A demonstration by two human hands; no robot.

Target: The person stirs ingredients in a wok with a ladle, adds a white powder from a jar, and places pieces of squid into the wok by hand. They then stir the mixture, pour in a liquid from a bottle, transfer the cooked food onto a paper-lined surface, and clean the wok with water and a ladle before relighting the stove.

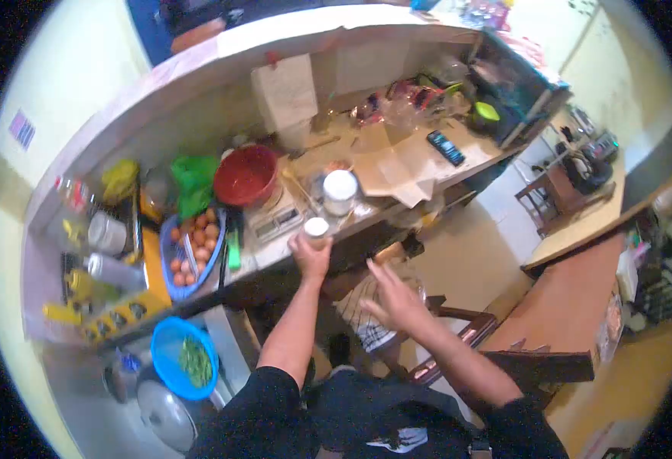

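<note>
**Small jar gripped at the counter's edge**

At the near edge of the counter [271,252], the left hand [310,256] is closed around a small jar with a white lid [317,228], fingers wrapped on its body just below the lid. The jar sits at the counter's lip, at about six o'clock from a larger white-lidded jar [340,191] and at four o'clock from a kitchen scale [274,220] bearing a red bowl [245,176]. The right hand [393,298] hangs at about four o'clock from the small jar, apart from it, fingers spread and holding nothing, out over the floor. At nine o'clock from the jar lies a blue basket of eggs [192,249]; at seven o'clock, lower down, is a blue bowl of greens [187,358]. A remote control [446,147] rests farther along the counter at two o'clock.
</note>
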